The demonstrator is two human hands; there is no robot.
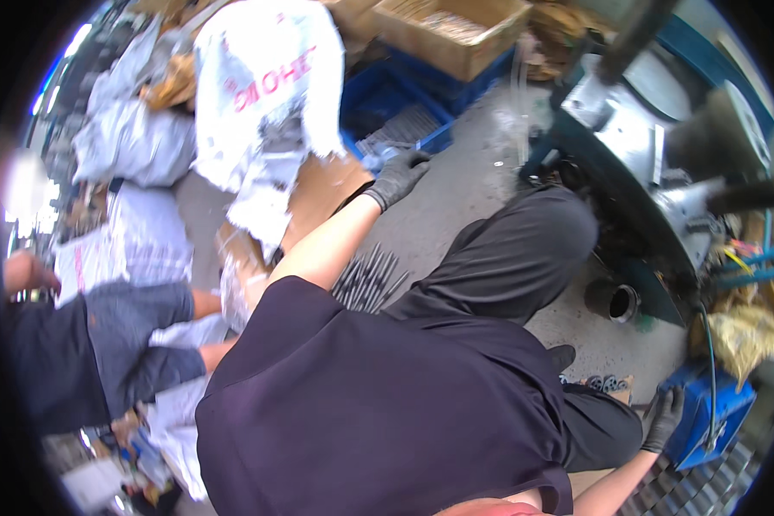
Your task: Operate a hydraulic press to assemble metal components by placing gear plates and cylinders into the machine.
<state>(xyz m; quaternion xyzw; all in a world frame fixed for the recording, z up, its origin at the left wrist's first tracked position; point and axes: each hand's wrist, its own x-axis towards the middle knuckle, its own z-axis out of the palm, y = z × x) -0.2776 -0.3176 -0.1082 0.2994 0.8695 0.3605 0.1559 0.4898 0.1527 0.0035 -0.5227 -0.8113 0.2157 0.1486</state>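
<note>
My left hand (pixel 398 181), in a grey glove, reaches out beside the near edge of a blue crate (pixel 443 138). Its fingers look stretched forward, and I see nothing held in them. Inside that crate lie grey pieces, too blurred to name. Far over to the right, my gloved right hand (pixel 663 420) rests against the side of a blue metal box (pixel 705 413), fingers extended. A pile of thin dark metal rods (pixel 368 279) lies on the floor below my left forearm.
A white sack (pixel 267 86) and cardboard (pixel 325 199) stand left of the crate. Above it sits a wooden box (pixel 456 39). A dark green machine (pixel 628 172) stands at right, near a metal cylinder (pixel 615 301). Another person (pixel 103 335) is at left.
</note>
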